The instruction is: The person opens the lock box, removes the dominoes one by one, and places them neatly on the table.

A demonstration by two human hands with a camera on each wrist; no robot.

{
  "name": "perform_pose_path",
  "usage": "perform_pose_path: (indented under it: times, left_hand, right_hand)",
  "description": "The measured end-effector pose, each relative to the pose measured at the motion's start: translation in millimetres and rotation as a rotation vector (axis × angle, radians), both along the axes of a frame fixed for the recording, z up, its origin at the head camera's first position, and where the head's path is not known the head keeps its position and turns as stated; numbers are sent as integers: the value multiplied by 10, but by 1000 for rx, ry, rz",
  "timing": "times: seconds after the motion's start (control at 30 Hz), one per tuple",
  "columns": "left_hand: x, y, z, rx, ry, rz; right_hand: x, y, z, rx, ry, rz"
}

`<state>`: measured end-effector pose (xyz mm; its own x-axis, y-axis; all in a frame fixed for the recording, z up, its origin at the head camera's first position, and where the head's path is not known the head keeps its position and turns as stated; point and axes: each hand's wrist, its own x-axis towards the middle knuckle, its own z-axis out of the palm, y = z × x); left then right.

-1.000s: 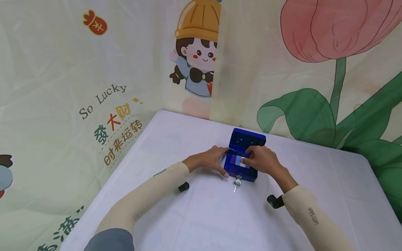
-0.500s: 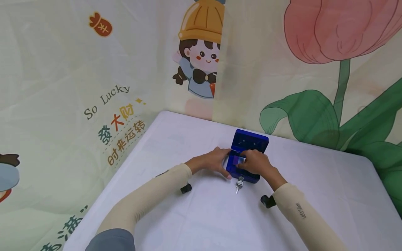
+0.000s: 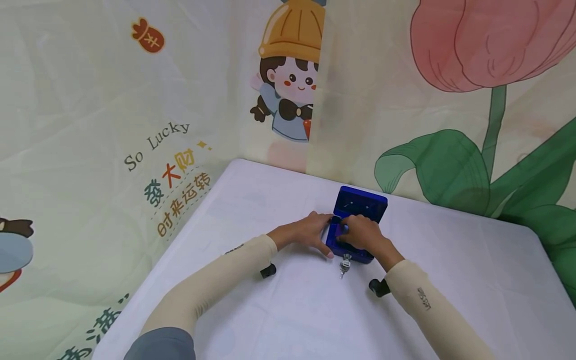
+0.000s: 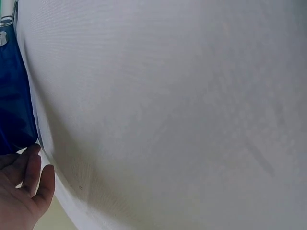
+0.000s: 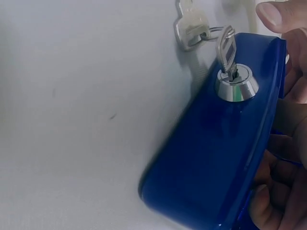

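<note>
A blue metal cash box stands on the table with its lid raised; its silver lock holds a key. My left hand grips the box's left side, thumb by the front corner and fingers toward the back. Its fingertips show at the box's lower corner in the left wrist view. My right hand reaches into the box, thumb and fingers curled around a flat purple-and-blue piece, which they mostly hide. In the right wrist view, the box front covers what those fingers hold.
A second key hangs from the ring in front of the box. The white-covered table meets a printed cloth wall close behind the lid. Black wrist cameras sit under both forearms.
My right hand has moved left and farther down inside the box, covering the light blue and white parts that showed earlier. My left hand stays at the box's side.
</note>
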<state>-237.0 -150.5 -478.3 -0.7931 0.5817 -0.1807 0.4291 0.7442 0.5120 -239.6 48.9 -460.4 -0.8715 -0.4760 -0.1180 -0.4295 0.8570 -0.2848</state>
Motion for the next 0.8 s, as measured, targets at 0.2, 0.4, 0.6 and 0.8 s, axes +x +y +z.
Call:
perform_pose_path:
  times: [0.2,0.4,0.6,0.8]
  left_hand:
    - [12,-6,4,2,10,-8]
    - [16,-10,22,-8,11,-6]
    - [2,-3,3,-16,25,-10]
    - [5,1,9,-9,14,-15]
  right_hand:
    - [-1,-9,-35,6,10,2]
    - [9,-19,-32,-8,16,-6]
    - [21,-25,-21,-23,25,9]
    - [25,-41,-30,-24,16,9]
